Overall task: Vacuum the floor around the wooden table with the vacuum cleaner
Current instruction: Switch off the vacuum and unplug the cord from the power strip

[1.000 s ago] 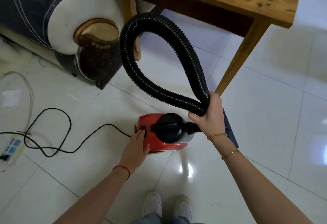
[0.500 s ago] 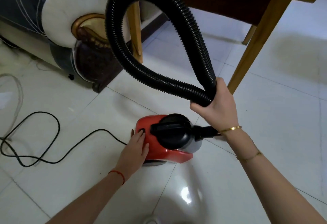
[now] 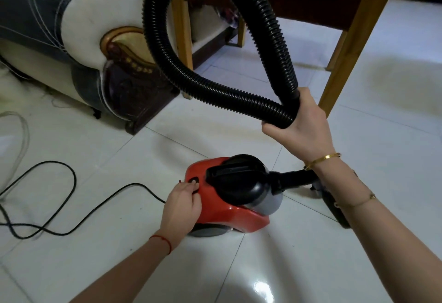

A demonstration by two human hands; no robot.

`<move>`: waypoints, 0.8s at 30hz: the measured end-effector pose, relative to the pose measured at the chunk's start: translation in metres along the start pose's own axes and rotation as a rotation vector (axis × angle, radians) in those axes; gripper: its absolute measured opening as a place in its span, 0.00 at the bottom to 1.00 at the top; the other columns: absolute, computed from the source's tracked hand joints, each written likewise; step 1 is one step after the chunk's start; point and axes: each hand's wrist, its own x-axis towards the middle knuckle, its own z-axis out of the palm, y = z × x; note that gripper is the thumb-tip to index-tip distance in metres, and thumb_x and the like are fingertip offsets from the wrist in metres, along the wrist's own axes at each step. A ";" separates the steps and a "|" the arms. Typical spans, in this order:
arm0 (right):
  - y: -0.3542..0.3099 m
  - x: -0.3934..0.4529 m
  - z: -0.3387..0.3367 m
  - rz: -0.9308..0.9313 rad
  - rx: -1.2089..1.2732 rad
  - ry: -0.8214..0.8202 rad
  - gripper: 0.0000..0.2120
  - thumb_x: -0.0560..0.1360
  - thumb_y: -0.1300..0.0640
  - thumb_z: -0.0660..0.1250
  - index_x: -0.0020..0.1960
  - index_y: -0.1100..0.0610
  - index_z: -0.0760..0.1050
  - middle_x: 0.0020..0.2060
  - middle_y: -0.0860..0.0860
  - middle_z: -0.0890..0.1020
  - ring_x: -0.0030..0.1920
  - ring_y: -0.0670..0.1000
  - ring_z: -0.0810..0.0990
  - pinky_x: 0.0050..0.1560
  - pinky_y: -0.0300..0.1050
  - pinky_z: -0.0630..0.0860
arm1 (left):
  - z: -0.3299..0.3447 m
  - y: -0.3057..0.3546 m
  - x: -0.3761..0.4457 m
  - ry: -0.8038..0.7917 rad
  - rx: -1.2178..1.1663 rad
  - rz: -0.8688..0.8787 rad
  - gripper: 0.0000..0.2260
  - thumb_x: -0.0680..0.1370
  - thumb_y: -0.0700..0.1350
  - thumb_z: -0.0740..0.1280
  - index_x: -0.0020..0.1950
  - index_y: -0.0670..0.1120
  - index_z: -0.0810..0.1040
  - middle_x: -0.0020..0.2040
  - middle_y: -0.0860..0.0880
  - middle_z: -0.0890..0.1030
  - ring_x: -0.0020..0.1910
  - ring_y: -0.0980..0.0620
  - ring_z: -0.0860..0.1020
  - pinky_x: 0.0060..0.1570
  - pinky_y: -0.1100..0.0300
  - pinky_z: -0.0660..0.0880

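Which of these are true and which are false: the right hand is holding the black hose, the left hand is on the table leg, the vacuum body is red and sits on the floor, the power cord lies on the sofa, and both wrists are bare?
1. The right hand grips the looped black hose. True.
2. The left hand is on a table leg. False: its fingers rest at the black button on the vacuum body.
3. The vacuum body is red and sits on the floor. True.
4. The power cord lies on the sofa. False: it lies on the tiles.
5. Both wrists are bare. False: the left wears a red string, the right a gold bangle.
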 end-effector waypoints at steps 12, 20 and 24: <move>-0.001 -0.002 0.001 -0.025 -0.007 0.008 0.25 0.63 0.50 0.74 0.53 0.51 0.64 0.46 0.48 0.76 0.43 0.49 0.76 0.36 0.39 0.73 | -0.018 0.005 0.019 -0.082 -0.008 -0.109 0.12 0.77 0.47 0.61 0.34 0.47 0.75 0.35 0.49 0.77 0.37 0.47 0.77 0.36 0.59 0.69; 0.000 0.002 -0.006 -0.017 -0.037 -0.034 0.25 0.62 0.48 0.73 0.52 0.49 0.63 0.43 0.46 0.74 0.41 0.48 0.76 0.33 0.41 0.71 | -0.033 0.045 0.043 -0.175 0.089 0.403 0.20 0.73 0.59 0.62 0.61 0.52 0.72 0.53 0.57 0.74 0.54 0.58 0.71 0.55 0.63 0.70; 0.000 0.004 -0.009 -0.014 -0.073 -0.061 0.25 0.62 0.47 0.73 0.51 0.50 0.63 0.42 0.46 0.74 0.40 0.50 0.76 0.35 0.48 0.75 | -0.024 0.060 0.062 -0.339 0.242 0.420 0.21 0.71 0.63 0.63 0.57 0.52 0.70 0.49 0.55 0.76 0.48 0.53 0.75 0.47 0.56 0.75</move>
